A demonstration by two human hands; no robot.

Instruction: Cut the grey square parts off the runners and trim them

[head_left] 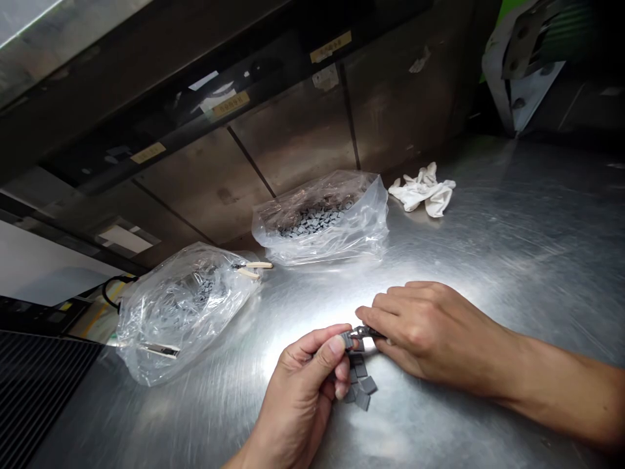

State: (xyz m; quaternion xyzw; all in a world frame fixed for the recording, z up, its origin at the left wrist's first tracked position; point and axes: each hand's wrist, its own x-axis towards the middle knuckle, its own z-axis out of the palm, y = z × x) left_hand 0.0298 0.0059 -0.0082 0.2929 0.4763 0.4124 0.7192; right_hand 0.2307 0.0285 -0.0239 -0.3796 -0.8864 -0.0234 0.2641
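Between the thumb and finger of my left hand [312,378] is pinched a small grey square piece [347,340]. My right hand [424,326] is closed around dark nippers [362,331], mostly hidden by its fingers. Their metal tip meets the edge of the piece; I cannot tell whether the jaws are closed on it. Several similar grey pieces [362,391] lie loosely on the metal table [420,426], just under and beside my left fingers.
Behind my hands stands a clear plastic bag [336,241] holding many grey pieces. Another clear bag [185,326] lies left, with a cream-handled tool [256,266] at its edge and a cutter-like blade [160,350] on it. A crumpled white glove [424,190] lies at the back right.
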